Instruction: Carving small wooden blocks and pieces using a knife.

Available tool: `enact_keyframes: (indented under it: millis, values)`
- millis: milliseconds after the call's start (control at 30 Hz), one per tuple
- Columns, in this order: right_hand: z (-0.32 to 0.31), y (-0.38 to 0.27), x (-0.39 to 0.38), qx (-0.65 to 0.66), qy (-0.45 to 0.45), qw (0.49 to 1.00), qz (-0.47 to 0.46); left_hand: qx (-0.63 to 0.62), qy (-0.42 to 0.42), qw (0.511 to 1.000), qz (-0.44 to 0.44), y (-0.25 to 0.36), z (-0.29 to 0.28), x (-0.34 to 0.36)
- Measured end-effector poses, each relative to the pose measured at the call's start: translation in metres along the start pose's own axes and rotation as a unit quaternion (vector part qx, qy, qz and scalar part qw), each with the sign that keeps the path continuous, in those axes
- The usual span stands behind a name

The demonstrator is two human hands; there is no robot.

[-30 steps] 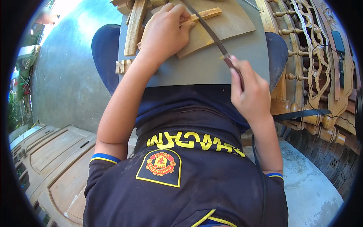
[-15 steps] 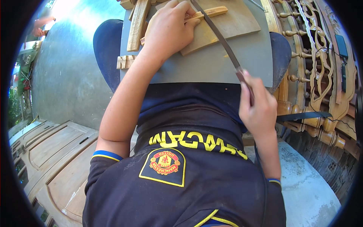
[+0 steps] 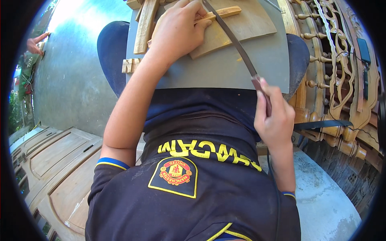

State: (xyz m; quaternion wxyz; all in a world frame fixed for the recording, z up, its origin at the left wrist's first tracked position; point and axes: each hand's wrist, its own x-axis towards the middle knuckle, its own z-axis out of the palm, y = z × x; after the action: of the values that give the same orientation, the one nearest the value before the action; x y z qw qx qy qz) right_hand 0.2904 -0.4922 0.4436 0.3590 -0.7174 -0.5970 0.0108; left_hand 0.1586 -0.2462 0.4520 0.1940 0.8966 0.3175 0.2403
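Observation:
My left hand (image 3: 181, 30) is closed around a slim wooden stick (image 3: 228, 12), pressing it down on a flat wooden board (image 3: 249, 28). In my right hand (image 3: 274, 114) is the brown handle of a long, narrow, dark tool (image 3: 237, 46) that looks like a file. The tool slants up and to the left across the stick, just right of my left fingers, and its far end runs to the picture's top edge. Whether its edge has teeth is too small to tell. The stick's near end shows partly beyond my left wrist.
A grey work surface (image 3: 265, 74) lies across my lap. On its left are a wooden bar (image 3: 145, 28) and a notched wood block (image 3: 130, 65). Carved wooden furniture (image 3: 321, 60) stands close on the right, panelled wooden doors (image 3: 68, 172) at lower left. Another person's hand (image 3: 36, 43) shows at far left.
My right hand and the tool have shifted very slightly; the tool still crosses the stick. My left hand stays on the stick. The other person's hand at far left has moved lower.

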Motion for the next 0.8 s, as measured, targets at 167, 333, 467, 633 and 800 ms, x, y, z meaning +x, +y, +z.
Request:
enact_keyframes:
  millis: [167,333,467,633,800]
  values:
    - [0.024,0.003,0.042,0.0,-0.039,0.999,0.01,-0.018,0.014,1.0,0.015,-0.001,0.006,0.004]
    - [0.006,-0.004,-0.001,-0.006,0.014,1.0,0.002,0.006,0.013,1.0,0.008,0.0,0.007,0.0]
    - [0.016,-0.003,0.029,-0.023,-0.03,0.999,0.027,-0.015,0.016,0.999,0.041,-0.002,0.005,0.002]
    - [0.016,-0.005,0.024,-0.031,-0.024,0.999,-0.001,-0.017,0.033,0.999,0.029,-0.003,0.008,0.0]
    - [0.007,-0.003,0.006,-0.026,-0.004,1.0,-0.007,0.003,0.021,1.0,0.023,-0.007,0.007,0.003]
